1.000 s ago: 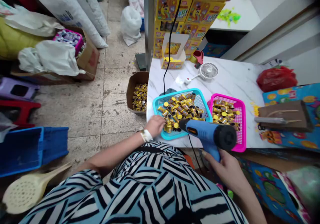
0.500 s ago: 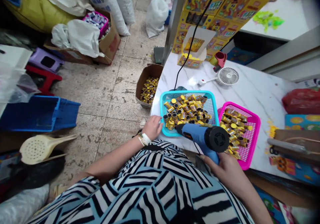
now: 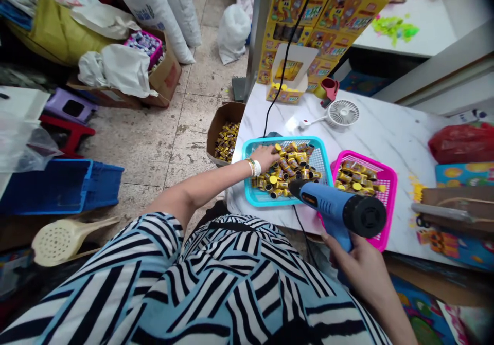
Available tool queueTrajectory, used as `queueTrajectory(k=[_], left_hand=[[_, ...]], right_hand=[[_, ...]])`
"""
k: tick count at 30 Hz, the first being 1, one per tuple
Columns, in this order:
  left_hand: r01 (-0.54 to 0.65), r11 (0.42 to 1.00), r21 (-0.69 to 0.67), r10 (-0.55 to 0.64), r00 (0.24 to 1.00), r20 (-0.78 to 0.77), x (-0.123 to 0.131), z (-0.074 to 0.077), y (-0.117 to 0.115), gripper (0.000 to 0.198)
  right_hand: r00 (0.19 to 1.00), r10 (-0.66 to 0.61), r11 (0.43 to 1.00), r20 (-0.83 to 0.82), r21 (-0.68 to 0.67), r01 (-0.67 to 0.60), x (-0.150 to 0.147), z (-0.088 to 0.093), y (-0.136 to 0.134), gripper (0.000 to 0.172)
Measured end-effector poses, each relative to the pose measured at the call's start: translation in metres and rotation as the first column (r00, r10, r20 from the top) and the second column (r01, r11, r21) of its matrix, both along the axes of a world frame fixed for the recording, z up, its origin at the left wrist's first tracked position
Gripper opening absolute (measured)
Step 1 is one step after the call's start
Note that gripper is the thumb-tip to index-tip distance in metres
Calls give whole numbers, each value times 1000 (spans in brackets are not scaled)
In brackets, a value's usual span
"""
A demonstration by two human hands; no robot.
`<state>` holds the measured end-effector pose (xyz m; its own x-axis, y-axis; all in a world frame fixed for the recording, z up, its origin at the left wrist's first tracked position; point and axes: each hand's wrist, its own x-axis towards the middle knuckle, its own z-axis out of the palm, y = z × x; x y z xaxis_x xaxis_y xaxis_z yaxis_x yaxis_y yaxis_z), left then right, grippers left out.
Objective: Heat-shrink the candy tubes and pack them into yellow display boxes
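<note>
My right hand (image 3: 366, 265) is wrapped round the handle of a blue heat gun (image 3: 328, 201) with a black nozzle and a black round back end. Its nozzle points left, over the near right part of a turquoise basket (image 3: 247, 193). Inside that basket lie many small yellow labelled canisters (image 3: 287, 167), some showing dark open ends. My left hand (image 3: 265, 157) reaches over the basket's far left part, fingers stretched onto the canisters and touching them; its fingertips are partly hidden. A pink basket (image 3: 389, 201) of similar canisters stands at the right.
A small white fan (image 3: 342, 113) lies behind the baskets. Stacked yellow printed boxes (image 3: 320, 31) stand at the back, with a black cable (image 3: 287, 57) hanging down before them. On the floor left of the table is a carton (image 3: 216, 119) of canisters. A blue crate (image 3: 104, 185) sits far left.
My left hand has moved from the basket's near left rim up and right onto the canisters. The heat gun has shifted right and slightly towards me in my right hand.
</note>
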<state>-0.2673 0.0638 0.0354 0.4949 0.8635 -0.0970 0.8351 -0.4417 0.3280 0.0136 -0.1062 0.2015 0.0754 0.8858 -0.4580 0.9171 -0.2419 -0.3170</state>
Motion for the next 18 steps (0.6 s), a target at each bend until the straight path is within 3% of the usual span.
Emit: queueTrajectory(k=[2, 5, 7, 9, 12, 15, 18], left_hand=[[-120, 992, -28, 122, 991, 58, -11, 8, -3, 36], [-269, 948, -172, 304, 925, 227, -26, 10, -26, 30], [-388, 864, -323, 487, 808, 332, -35, 5, -43, 29], [-489, 740, -461, 664, 640, 387, -42, -3, -54, 34], [-526, 593, -609, 802, 450, 392, -49, -12, -59, 41], [-503, 564, -655, 821, 426, 379, -50, -16, -52, 42], [-489, 573, -658, 811, 458, 365, -46, -16, -34, 40]], right_hand=[[1000, 1, 999, -30, -52, -2, -10, -3, -1, 49], [989, 95, 994, -115, -43, -100, -31, -8, 6, 45], [973, 162, 984, -163, -48, -171, -45, -12, 13, 43], [971, 181, 981, -155, -47, -190, -56, -16, 18, 42], [977, 190, 981, -101, -23, -193, -60, -23, 20, 43], [964, 236, 967, -123, -72, -246, -57, -25, 18, 43], [965, 240, 966, -104, -70, -248, -60, -24, 16, 42]])
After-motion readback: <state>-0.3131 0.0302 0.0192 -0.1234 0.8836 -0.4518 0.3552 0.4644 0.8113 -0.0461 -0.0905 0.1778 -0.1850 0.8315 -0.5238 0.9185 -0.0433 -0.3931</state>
